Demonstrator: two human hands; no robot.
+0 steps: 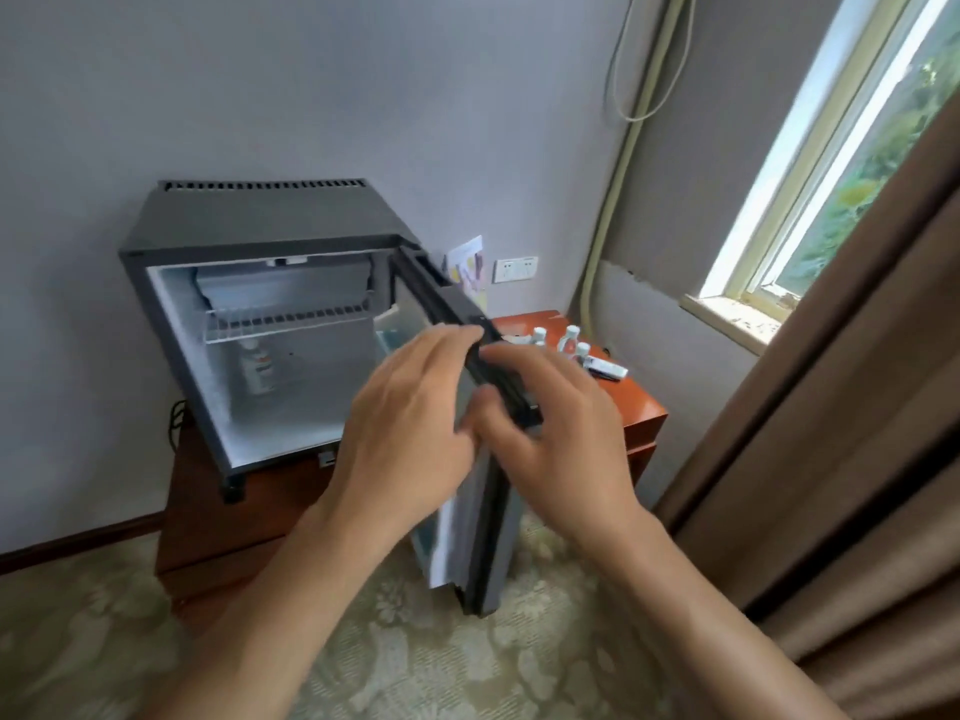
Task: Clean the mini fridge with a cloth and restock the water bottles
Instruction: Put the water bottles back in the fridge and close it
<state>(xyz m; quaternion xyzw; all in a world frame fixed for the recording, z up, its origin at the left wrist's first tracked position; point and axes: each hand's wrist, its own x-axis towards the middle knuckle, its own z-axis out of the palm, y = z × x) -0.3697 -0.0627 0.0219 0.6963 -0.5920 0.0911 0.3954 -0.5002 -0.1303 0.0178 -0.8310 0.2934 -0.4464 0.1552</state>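
Note:
A grey mini fridge (260, 220) stands on a low wooden cabinet (218, 517), and its door (493, 537) is swung out towards me. One bottle (257, 366) stands inside, under the wire shelf (280, 322). My left hand (410, 428) touches the inner side of the door's top edge with fairly straight fingers. My right hand (566, 433) pinches that edge from the outer side, fingers over the top and thumb below. Three water bottles (569, 337) stand on the orange side table (644, 407) behind the door. No cloth is in view.
A white remote-like object (605, 367) lies by the bottles. A wall socket (514, 269) and a leaflet (467, 262) sit behind the door. A brown curtain (857, 407) hangs at the right beside the window (831, 174). Patterned carpet (467, 641) covers the floor.

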